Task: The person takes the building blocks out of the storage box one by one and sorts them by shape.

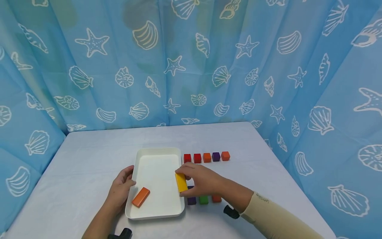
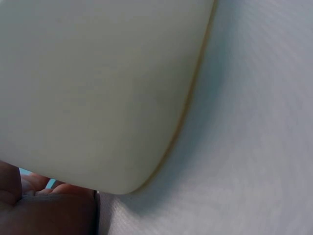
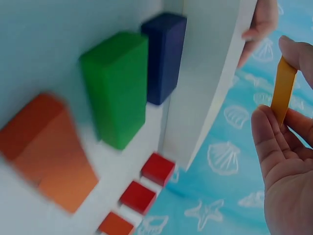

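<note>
The right hand (image 1: 204, 179) pinches a yellow block (image 1: 181, 182) between thumb and fingertips, over the right rim of a white tray (image 1: 158, 172). In the right wrist view the same yellow block (image 3: 282, 93) stands on edge between the fingers. At the tray's left side, the left hand (image 1: 120, 187) grips the rim, thumb at the top edge and fingers on the outside. An orange block (image 1: 141, 197) lies slanted inside the tray, near its lower left corner. The left wrist view shows mostly the tray's outer wall (image 2: 98, 98), with part of the hand at the lower left.
Right of the tray, behind the right hand, runs a row of small cubes: red (image 1: 187, 158), another red, orange, purple (image 1: 216, 157) and orange-red. Nearer, partly hidden under that hand, are purple (image 1: 191, 200), green (image 3: 117, 90) and orange-red (image 3: 49, 142) blocks. A blue shell-print curtain (image 1: 191, 66) surrounds the white table.
</note>
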`<state>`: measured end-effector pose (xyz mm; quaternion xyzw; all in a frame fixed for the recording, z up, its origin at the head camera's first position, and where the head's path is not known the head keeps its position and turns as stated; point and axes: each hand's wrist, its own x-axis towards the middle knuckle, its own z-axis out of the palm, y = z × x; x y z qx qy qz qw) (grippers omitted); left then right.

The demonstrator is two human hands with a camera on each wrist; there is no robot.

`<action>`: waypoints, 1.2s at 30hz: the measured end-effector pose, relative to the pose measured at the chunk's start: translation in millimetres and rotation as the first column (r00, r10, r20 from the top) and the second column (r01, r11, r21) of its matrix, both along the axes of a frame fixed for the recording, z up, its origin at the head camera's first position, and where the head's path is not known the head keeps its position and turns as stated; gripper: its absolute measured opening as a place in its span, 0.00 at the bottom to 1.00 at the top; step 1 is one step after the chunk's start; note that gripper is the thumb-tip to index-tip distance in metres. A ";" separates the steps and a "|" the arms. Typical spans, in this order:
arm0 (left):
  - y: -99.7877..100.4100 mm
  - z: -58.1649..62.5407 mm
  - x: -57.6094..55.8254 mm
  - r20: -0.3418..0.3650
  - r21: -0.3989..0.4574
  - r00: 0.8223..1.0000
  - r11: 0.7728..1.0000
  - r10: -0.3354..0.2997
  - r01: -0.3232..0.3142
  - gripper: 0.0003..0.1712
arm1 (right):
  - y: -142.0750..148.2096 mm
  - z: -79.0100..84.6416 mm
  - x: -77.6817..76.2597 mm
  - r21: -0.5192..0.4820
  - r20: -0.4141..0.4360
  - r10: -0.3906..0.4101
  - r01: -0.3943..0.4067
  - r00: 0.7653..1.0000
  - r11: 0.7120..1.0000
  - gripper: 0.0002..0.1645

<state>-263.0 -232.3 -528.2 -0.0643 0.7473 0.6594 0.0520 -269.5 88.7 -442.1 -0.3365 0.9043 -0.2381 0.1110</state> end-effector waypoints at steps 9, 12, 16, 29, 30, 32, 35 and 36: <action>2.8 2.1 -0.2 0.007 -0.003 1.000 1.000 -0.003 0.003 0.39 | 43.8 2.1 3.3 -0.017 -0.052 -0.121 0.120 0.991 0.993 0.44; 4.0 3.3 -0.5 0.009 -0.005 1.000 1.000 -0.001 0.001 0.39 | 58.9 2.1 4.3 -0.030 -0.063 -0.154 0.153 0.986 0.988 0.43; 4.7 3.8 -0.2 0.011 -0.013 1.000 1.000 0.009 -0.008 0.39 | 79.0 -0.6 3.2 -0.026 -0.055 -0.181 0.180 0.982 0.983 0.42; 3.4 3.9 -0.2 0.023 -0.005 0.999 1.000 0.023 -0.022 0.38 | 129.0 -25.6 -4.3 0.106 0.009 -0.226 0.224 0.974 0.969 0.38; 3.3 3.7 -0.4 0.023 -0.005 0.999 1.000 0.022 -0.022 0.38 | 130.9 -27.4 -4.2 0.116 0.011 -0.232 0.229 0.973 0.967 0.38; 2.9 3.6 -0.7 0.025 -0.005 0.999 1.000 0.022 -0.022 0.39 | 134.1 -30.6 -3.5 0.126 0.022 -0.238 0.233 0.971 0.964 0.39; 2.2 4.2 -1.1 0.027 -0.006 0.999 1.000 0.023 -0.023 0.39 | 137.4 -36.5 -2.6 0.131 0.042 -0.247 0.240 0.968 0.962 0.38; 1.8 4.6 -1.3 0.028 -0.005 0.999 1.000 0.023 -0.023 0.39 | 138.2 -38.4 -2.2 0.133 0.050 -0.251 0.243 0.967 0.961 0.38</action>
